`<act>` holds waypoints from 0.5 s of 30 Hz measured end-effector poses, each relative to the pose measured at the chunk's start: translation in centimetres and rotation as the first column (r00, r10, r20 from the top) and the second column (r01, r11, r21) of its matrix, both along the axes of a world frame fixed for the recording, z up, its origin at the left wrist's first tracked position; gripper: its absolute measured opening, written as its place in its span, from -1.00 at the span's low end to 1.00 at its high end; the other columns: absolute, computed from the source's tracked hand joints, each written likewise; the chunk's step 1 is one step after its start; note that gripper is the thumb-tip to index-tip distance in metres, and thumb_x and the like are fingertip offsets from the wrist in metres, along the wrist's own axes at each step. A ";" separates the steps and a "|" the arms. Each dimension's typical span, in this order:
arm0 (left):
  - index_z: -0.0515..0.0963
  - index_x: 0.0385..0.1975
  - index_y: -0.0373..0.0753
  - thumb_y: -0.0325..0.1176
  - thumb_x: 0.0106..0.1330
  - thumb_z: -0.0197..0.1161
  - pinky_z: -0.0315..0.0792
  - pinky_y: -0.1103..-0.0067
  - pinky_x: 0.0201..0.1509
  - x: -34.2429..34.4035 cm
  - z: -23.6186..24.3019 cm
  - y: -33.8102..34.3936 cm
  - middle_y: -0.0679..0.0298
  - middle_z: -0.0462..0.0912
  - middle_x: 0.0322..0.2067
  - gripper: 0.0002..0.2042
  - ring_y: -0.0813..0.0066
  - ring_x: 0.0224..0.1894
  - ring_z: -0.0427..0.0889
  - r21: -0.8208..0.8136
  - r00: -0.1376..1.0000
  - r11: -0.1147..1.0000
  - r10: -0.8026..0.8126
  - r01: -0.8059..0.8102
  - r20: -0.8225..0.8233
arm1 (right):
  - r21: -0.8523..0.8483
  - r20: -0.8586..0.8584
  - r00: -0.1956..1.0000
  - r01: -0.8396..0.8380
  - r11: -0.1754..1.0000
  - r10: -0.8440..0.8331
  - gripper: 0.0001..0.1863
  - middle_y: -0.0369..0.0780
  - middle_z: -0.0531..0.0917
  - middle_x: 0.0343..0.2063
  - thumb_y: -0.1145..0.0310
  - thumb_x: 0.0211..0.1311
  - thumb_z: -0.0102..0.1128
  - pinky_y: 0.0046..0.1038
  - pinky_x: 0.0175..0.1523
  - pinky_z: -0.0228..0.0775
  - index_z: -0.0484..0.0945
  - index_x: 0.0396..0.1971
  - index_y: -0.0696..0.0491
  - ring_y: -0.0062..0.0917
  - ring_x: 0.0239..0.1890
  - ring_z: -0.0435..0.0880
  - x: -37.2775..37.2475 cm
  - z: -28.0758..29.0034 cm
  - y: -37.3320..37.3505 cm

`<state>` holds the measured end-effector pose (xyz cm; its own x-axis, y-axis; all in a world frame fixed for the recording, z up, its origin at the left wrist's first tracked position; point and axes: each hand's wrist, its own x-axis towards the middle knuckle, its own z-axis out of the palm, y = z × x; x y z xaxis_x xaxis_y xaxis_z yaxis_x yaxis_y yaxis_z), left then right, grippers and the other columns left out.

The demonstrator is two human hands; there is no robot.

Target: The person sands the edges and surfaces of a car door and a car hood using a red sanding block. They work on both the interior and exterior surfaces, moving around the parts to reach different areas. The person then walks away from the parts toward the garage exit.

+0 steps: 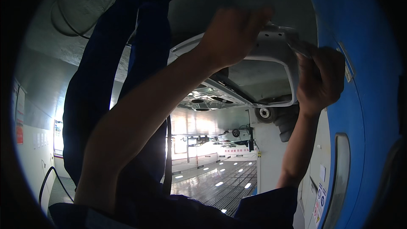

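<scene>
A pale grey car door shell point(293, 70) with an open window frame fills the middle, its bare inner panel showing cut-outs. My left hand point(233, 36) is closed over the upper part of the frame, fingertips dark and blurred. What it pinches, if anything, I cannot make out. Beside the frame's right corner, my right hand point(321, 78) is closed, thumb and fingers pinching a thin, shiny, greyish sheet point(300, 48). That sheet lies close to the frame; whether it touches is unclear.
A blue panel point(364, 101) with a handle runs along the right. Stacked tyres point(285, 121) stand beyond the door shell. My dark-blue trousered legs point(95, 80) are at left, near a cable point(63, 15) on the floor. Ceiling lights point(219, 183) show low in the picture.
</scene>
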<state>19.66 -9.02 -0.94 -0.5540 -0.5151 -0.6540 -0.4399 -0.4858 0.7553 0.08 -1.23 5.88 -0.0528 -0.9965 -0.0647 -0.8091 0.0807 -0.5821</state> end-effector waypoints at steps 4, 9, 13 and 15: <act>0.65 -0.36 -0.25 -0.05 0.57 -0.10 0.47 0.30 -0.44 0.1 -0.6 0.0 0.05 0.57 -0.69 -0.53 0.13 -0.57 0.67 0.045 1.000 0.999 -0.009 0.011 -0.027 | -0.093 -0.004 0.996 0.093 0.991 -0.094 -0.70 -0.24 0.71 -0.19 0.39 0.17 0.45 -0.45 -0.10 0.59 0.70 -0.07 -0.01 -0.46 -0.10 0.68 0.5 0.9 -1.3; 0.66 -0.37 -0.23 -0.08 0.56 -0.09 0.46 0.32 -0.47 0.2 0.2 -0.1 0.07 0.56 -0.70 -0.56 0.16 -0.62 0.64 -0.031 1.000 0.999 0.013 -0.013 0.000 | -0.058 0.080 0.986 0.149 0.987 -0.144 -0.71 -0.23 0.67 -0.12 0.42 0.23 0.38 -0.51 -0.13 0.58 0.67 -0.03 -0.05 -0.48 -0.10 0.67 -0.6 1.4 0.4; 0.65 -0.21 -0.21 -0.11 0.56 -0.07 0.47 0.34 -0.48 0.1 -0.6 -0.1 0.06 0.57 -0.68 -0.62 0.16 -0.61 0.63 -0.026 0.999 1.000 -0.008 0.007 -0.046 | 0.099 0.087 0.996 0.013 0.995 -0.021 -0.84 -0.22 0.68 -0.25 0.47 0.17 0.42 -0.37 -0.11 0.52 0.71 -0.24 0.10 -0.37 -0.11 0.64 1.9 1.7 -1.1; 0.65 -0.16 -0.19 -0.12 0.56 -0.07 0.46 0.34 -0.48 0.3 -0.7 0.1 0.06 0.58 -0.68 -0.64 0.15 -0.61 0.64 0.029 0.999 0.999 -0.012 0.013 -0.052 | 0.116 0.090 0.995 -0.051 0.992 0.041 -0.76 -0.23 0.66 -0.17 0.40 0.15 0.46 -0.35 -0.03 0.51 0.69 -0.18 0.08 -0.36 -0.02 0.61 1.5 1.4 -1.7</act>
<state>19.93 -8.89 -1.65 -0.5938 -0.4888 -0.6391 -0.4067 -0.5031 0.7626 1.59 -2.94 7.29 0.0036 -0.9829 -0.1840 -0.7602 0.1169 -0.6391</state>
